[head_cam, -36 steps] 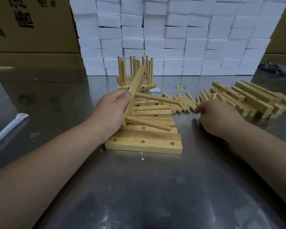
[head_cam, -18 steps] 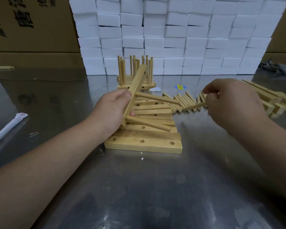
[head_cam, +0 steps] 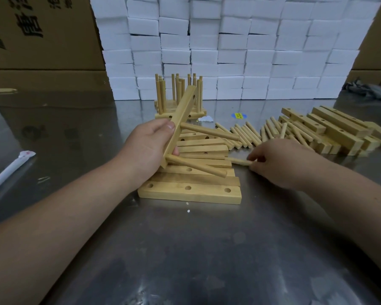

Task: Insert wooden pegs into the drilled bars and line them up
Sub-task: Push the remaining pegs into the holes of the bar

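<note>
While the long pale drilled wooden bar (head_cam: 183, 118) stands tilted above the shiny steel table (head_cam: 185, 249), its top hole looks unfilled.
Left hand (head_cam: 150, 148) grips it mid-length; right hand (head_cam: 282, 160) pinches a short round wooden peg (head_cam: 240, 160) near the table. Light, stiff, smooth: grip mid-shaft.

Nearest me I have bare steel tabletop (head_cam: 185, 249) to pass over, and the wide left side too, save a white wrapped stick (head_cam: 9, 170) at its edge. Straight ahead the flat drilled bars (head_cam: 189, 193) block the middle, loose pegs (head_cam: 244, 136) and a bar pile (head_cam: 339, 133) crowd the right — pegged bars (head_cam: 163, 116) stand behind.
</note>
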